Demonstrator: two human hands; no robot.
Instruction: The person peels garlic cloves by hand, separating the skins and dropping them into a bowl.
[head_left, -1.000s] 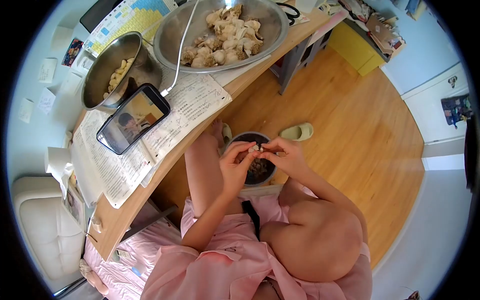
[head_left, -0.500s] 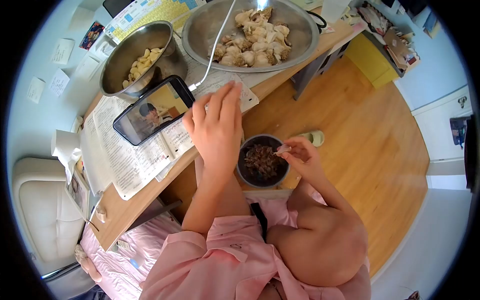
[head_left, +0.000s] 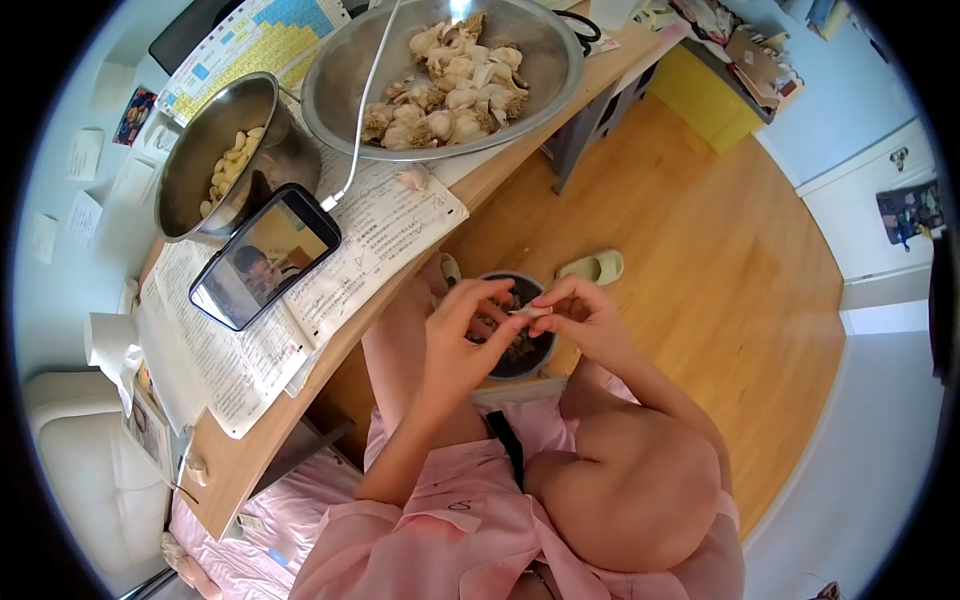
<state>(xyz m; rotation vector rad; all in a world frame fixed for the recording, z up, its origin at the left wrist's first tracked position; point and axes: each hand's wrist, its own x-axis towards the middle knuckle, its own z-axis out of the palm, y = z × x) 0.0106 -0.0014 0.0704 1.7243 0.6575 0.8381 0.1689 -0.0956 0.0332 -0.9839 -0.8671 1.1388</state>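
Over the dark waste bin (head_left: 541,354), both hands meet around a small pale garlic clove (head_left: 529,313). My left hand (head_left: 463,335) pinches its near side between thumb and forefinger, the other fingers curled loosely. With thumb and fingertips, my right hand (head_left: 588,320) grips the clove from the other side. Dark peelings lie in the bin, partly hidden by the hands. A large metal basin (head_left: 330,75) of garlic bulbs (head_left: 465,95) stands on the desk. Beside it, a tilted steel pot (head_left: 180,190) holds peeled cloves (head_left: 233,165). A loose garlic piece (head_left: 412,177) rests on the papers.
A phone (head_left: 265,257) with a white cable leans against the pot, showing a person on its screen. Printed papers (head_left: 235,370) cover the wooden desk (head_left: 225,490). A slipper (head_left: 592,267) lies on the floor, and a yellow box (head_left: 705,110) stands farther back.
My left hand has come down from beside the phone to the clove in my right hand. The loose garlic piece on the papers now shows. The view has shifted.
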